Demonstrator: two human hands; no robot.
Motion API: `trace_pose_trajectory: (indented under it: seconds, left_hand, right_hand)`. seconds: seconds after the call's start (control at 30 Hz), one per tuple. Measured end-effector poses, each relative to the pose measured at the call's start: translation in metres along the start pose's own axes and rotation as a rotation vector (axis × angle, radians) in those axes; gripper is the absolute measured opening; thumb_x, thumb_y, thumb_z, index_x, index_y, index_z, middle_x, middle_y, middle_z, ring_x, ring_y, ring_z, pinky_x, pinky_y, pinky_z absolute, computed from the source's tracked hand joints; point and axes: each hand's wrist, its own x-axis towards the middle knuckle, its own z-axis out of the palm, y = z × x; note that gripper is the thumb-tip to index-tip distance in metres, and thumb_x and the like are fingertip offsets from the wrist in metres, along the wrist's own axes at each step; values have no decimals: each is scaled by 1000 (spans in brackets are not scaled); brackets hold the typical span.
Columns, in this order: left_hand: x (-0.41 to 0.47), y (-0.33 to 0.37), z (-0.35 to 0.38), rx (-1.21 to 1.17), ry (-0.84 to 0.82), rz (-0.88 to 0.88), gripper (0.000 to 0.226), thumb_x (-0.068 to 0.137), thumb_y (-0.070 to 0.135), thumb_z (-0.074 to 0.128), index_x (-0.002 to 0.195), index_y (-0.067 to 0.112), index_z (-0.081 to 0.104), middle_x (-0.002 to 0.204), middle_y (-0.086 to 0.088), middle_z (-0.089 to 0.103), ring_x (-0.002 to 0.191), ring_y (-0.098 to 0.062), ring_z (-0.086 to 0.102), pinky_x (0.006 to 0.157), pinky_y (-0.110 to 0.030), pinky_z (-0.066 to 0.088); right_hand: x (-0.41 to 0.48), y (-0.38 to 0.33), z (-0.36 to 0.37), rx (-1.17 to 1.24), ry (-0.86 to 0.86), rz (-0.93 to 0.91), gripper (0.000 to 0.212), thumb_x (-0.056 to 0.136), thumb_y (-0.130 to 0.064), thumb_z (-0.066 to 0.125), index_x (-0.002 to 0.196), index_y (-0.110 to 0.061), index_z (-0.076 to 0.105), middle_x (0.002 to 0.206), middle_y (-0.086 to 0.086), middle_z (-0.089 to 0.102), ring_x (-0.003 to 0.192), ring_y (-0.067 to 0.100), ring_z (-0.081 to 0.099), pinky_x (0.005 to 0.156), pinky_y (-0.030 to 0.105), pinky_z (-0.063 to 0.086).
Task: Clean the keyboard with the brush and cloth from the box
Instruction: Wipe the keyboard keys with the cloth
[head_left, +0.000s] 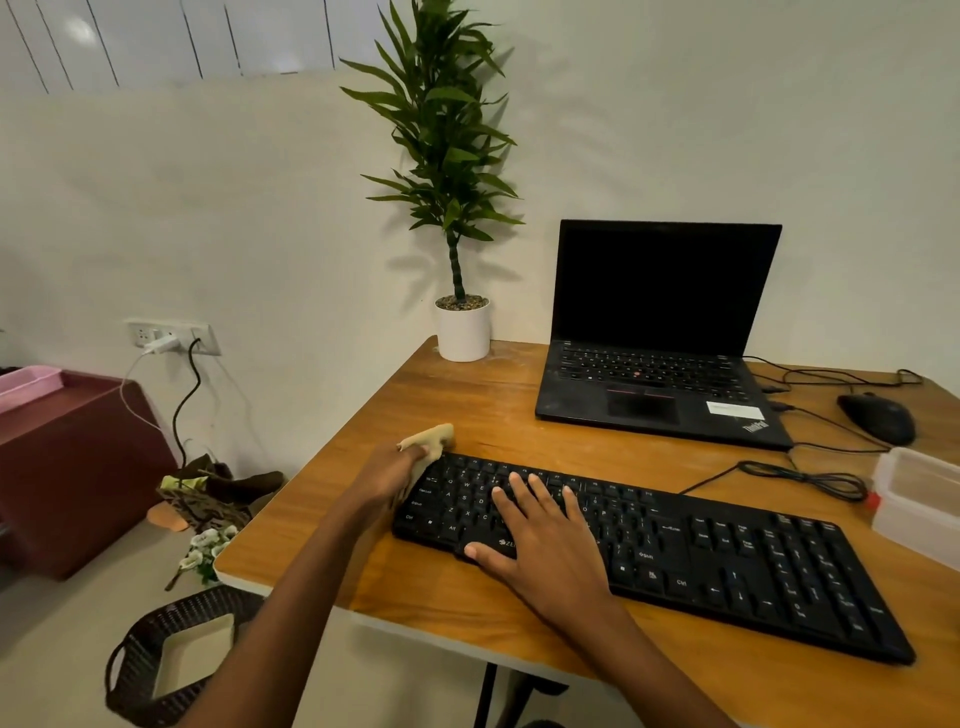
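Keyboard (727, 566) under flat right hand (545, 545), cloth (428, 439) seemingly gripped in left hand (395, 470).

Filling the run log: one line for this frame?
phase: wiping | left hand: grips cloth at keyboard's left end | right hand: flat on keys

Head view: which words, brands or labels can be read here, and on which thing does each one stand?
"ThinkPad": laptop, near right corner.
"Ctrl", "Alt", "Shift": keys of the keyboard.
"ZE": keyboard's front edge; the rest lies under the right hand.
White sticker on the laptop: too blurred to read.
Other key legends: too small.
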Motion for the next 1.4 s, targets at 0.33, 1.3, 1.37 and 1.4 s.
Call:
trace_pose_trajectory:
  seconds: [0.33,1.3,1.37,1.4]
  left_hand:
    - [-13,-25,-21,-223,-20,-71,48,96,42,42,118,2,58,101,-14,63,89,-26,58,69,-32,45]
    - [39,-10,-38,501,-63,-97,26,86,21,67,101,-1,64,80,-7,64,65,-12,59,55,-19,47]
    - [26,-12,-50,501,-135,-141,24,85,20,69,98,0,65,74,-5,66,60,-12,61,50,-19,47]
    - [23,-12,-52,514,-152,-140,23,85,19,68,96,-1,66,72,-5,65,58,-11,60,49,-18,46]
  right_hand:
    - [0,0,3,13,10,-3,106,59,-77,-14,149,-25,7,158,1,1,145,18,-5,114,44,-10]
    - [-1,0,0,13,-1,-7,108,56,-77,-17,149,-26,6,158,1,-2,145,18,-7,112,42,-13]
    - [-1,0,0,11,-2,-9,108,56,-76,-17,149,-25,6,158,1,-2,145,18,-7,113,43,-12]
    - [0,0,1,12,-1,-10,108,56,-76,-17,149,-25,6,158,1,-1,145,18,-7,113,44,-12]
